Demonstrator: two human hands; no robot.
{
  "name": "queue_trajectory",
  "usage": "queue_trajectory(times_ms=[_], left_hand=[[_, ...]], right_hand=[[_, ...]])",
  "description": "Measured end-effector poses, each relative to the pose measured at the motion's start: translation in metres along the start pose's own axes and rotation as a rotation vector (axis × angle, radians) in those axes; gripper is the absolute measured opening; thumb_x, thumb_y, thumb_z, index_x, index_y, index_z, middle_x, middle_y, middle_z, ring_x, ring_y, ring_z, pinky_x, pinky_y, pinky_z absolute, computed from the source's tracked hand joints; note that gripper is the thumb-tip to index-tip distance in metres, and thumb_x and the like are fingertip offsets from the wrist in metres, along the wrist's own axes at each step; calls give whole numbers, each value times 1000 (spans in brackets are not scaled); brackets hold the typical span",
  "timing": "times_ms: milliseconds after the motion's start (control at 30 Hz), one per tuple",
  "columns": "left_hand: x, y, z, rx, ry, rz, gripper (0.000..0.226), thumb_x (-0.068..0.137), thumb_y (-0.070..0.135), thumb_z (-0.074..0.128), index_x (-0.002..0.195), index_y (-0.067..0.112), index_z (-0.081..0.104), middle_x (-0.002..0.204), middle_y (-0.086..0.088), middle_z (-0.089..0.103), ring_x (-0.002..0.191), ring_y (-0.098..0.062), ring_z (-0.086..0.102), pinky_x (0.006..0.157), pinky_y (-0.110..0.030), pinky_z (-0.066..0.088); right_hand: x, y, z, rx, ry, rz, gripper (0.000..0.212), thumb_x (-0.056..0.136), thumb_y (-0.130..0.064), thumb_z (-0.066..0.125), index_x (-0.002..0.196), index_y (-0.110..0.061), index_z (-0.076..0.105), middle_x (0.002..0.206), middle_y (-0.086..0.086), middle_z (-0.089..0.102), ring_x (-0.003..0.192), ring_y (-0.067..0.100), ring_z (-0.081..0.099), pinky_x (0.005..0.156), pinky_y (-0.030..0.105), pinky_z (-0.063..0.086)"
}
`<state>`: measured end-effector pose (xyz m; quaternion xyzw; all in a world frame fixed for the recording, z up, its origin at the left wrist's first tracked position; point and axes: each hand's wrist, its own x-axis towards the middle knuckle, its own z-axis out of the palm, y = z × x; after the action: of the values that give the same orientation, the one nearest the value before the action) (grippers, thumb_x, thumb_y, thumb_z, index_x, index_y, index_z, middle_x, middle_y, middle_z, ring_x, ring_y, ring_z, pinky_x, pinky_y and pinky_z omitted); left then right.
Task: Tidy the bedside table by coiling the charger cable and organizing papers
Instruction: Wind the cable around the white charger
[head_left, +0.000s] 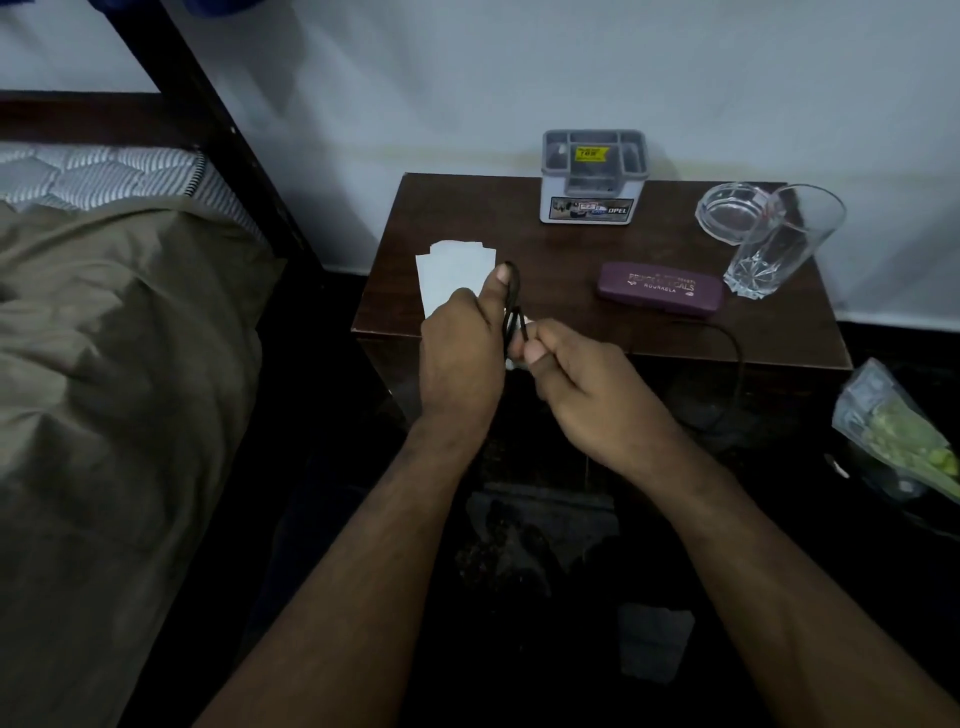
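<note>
My left hand (462, 353) grips loops of the black charger cable (513, 306) over the front edge of the dark wooden bedside table (571, 249), thumb up against the coil. My right hand (582, 384) pinches the same cable just to the right, beside a white bit that I take for the plug. The loose end of the cable (735, 374) arcs out to the right and hangs down past the table's front. A small stack of white papers (452, 270) lies on the table's left side, partly hidden behind my left hand.
A grey desk organizer (592, 176) stands at the table's back. A maroon spectacle case (660, 288), a glass ashtray (727, 213) and a tall drinking glass (784, 244) sit on the right. A bed (104, 322) lies left; a plastic bag (898, 431) lies on the floor right.
</note>
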<state>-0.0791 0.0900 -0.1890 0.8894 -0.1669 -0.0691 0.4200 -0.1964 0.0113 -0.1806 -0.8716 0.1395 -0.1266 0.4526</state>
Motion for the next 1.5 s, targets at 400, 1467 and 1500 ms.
queue_trajectory(times_ms=[400,1467,1500], left_hand=[[8,8,-9,-973,-443,-580,57,98,68,39,70,21,54,38,6,41,25,-4,25,31,-8,17],[-8,11,5,185,7,155,51,100,56,50,88,8,57,95,-17,68,94,-35,62,71,-36,37],[-7,10,5,129,23,117,50,101,54,49,89,6,57,92,-16,67,90,-33,61,70,-35,37]], right_hand=[[0,21,0,-19,-352,27,31,107,-30,44,81,-30,61,58,-12,51,54,2,45,59,24,38],[10,21,-1,8,275,214,28,102,-31,51,78,-31,65,68,-27,63,66,-7,56,64,12,38],[10,18,-1,-1,244,178,29,103,-27,50,77,-34,62,69,-32,62,66,-10,55,64,8,36]])
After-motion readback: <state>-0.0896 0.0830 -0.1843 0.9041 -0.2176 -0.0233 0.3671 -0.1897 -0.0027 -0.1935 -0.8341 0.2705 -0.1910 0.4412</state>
